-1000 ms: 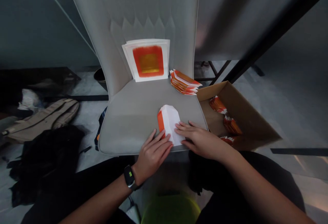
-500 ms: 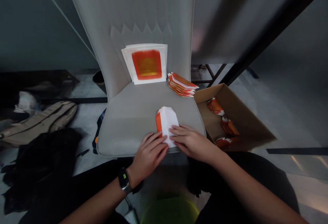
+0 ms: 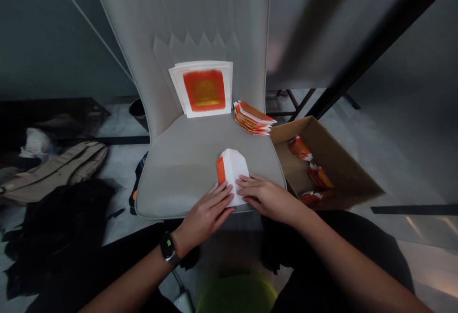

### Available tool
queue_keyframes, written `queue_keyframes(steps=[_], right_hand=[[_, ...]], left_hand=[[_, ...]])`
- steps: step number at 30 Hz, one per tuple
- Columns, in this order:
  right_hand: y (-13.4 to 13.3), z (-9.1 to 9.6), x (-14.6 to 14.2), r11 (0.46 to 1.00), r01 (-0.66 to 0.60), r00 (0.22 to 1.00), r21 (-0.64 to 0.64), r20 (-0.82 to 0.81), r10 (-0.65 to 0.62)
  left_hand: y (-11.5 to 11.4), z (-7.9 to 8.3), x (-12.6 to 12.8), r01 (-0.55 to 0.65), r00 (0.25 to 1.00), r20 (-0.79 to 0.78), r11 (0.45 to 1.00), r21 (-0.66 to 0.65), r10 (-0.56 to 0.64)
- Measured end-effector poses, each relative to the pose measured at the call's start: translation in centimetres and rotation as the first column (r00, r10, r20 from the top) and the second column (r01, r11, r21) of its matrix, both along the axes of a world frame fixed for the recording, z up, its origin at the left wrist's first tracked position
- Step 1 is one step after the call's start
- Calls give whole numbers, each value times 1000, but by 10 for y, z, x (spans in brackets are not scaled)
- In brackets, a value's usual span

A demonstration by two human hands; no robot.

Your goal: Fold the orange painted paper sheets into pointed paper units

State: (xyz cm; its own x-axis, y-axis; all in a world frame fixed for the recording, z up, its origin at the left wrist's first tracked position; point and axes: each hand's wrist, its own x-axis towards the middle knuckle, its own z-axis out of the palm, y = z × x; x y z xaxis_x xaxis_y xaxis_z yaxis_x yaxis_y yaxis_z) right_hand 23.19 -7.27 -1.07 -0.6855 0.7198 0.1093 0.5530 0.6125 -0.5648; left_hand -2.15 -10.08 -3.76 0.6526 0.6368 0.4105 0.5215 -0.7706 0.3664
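Left hand [image 3: 205, 218] and right hand [image 3: 269, 198] both open, fingers flat, tips on lower end of white-and-orange folded paper [image 3: 232, 172] lying on grey padded chair seat [image 3: 179, 174]. Stack of small orange-white folded papers [image 3: 253, 120] further back on seat; brown cardboard box [image 3: 331, 170] just beside it.

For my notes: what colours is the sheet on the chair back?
The sheet: orange-red square, yellow centre, white border; head view.
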Motion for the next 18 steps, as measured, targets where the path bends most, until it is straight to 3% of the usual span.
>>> queue_keyframes(steps=[4, 9, 18], right_hand=[[2, 1, 0, 1000, -6, 1000, 9, 15, 6], [3, 4, 0, 1000, -20, 1000, 21, 13, 20], [2, 0, -1, 1000, 0, 1000, 7, -1, 0]], left_hand=[[-2, 1, 4, -13, 998, 56, 999, 50, 10], [-3, 1, 9, -59, 991, 122, 998, 25, 56], [-4, 2, 11, -8, 997, 74, 992, 128, -2]])
